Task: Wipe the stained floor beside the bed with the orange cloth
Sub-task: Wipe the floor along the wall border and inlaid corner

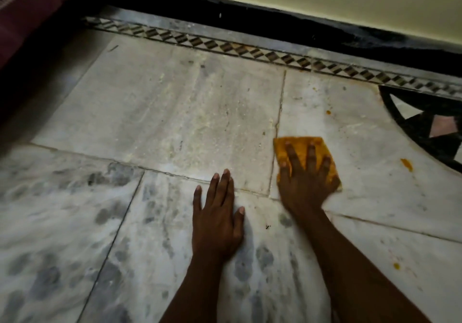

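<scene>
The folded orange cloth (301, 146) lies flat on the pale marble floor (175, 112) right of a tile joint. My right hand (303, 178) presses on it with fingers spread and straight. My left hand (217, 217) rests palm down on the floor to its left, fingers straight, holding nothing. Orange stains dot the floor: one (406, 164) right of the cloth, a small one (328, 112) beyond it, another (396, 265) near my right forearm. The big tile ahead shows yellowish smears.
The bed (27, 17) with a maroon cover stands at the top left, dark shadow below it. A patterned border strip (250, 50) and black skirting (225, 14) run along the wall. A black inlay pattern (430, 120) curves in at the right.
</scene>
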`<action>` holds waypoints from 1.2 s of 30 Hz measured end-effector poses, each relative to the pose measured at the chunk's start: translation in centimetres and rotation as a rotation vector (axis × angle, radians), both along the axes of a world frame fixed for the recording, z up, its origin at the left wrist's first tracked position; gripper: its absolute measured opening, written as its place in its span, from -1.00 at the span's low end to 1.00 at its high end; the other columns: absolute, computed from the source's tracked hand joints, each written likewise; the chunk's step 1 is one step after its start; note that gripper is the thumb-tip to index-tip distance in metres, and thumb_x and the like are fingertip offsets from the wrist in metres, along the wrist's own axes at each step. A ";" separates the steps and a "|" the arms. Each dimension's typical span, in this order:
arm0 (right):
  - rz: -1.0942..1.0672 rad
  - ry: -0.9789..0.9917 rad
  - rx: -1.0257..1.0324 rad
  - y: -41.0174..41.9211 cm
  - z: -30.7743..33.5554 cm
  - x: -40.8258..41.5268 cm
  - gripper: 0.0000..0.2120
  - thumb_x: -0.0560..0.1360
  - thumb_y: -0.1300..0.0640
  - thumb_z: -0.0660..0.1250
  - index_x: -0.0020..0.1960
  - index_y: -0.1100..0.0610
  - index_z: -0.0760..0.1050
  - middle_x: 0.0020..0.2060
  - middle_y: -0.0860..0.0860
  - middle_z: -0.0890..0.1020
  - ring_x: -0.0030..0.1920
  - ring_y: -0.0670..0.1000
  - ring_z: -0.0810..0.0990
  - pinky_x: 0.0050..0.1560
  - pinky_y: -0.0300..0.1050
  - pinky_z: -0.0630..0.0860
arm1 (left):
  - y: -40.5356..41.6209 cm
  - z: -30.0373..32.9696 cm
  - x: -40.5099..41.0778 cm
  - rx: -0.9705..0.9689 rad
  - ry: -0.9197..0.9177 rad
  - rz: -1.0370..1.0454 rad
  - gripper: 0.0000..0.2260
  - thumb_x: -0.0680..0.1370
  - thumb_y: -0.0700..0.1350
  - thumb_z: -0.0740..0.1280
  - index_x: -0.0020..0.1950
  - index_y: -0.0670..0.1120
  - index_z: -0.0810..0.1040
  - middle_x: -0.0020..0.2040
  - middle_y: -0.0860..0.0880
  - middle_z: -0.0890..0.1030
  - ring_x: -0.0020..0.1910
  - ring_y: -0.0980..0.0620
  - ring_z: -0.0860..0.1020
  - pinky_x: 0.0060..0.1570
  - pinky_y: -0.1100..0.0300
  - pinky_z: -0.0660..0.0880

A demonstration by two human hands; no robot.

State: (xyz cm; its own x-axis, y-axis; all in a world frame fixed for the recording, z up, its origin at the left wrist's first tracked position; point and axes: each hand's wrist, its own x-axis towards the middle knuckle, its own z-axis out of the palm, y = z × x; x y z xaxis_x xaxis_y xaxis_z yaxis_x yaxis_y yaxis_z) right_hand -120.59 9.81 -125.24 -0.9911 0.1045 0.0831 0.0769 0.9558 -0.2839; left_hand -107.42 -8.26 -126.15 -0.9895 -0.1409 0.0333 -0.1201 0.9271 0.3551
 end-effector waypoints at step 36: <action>0.744 -0.257 0.186 5.8 1.4 -10.7 -0.46 0.53 -0.49 -0.20 0.49 -0.60 -0.22 0.66 -0.20 -0.27 0.66 0.18 -0.29 0.49 0.49 -0.15 | 2.7 0.0 -14.6 -0.098 0.019 0.095 -0.35 0.68 0.17 -0.01 0.72 -0.10 0.12 0.74 -0.07 0.05 0.72 -0.01 0.06 0.64 -0.12 0.09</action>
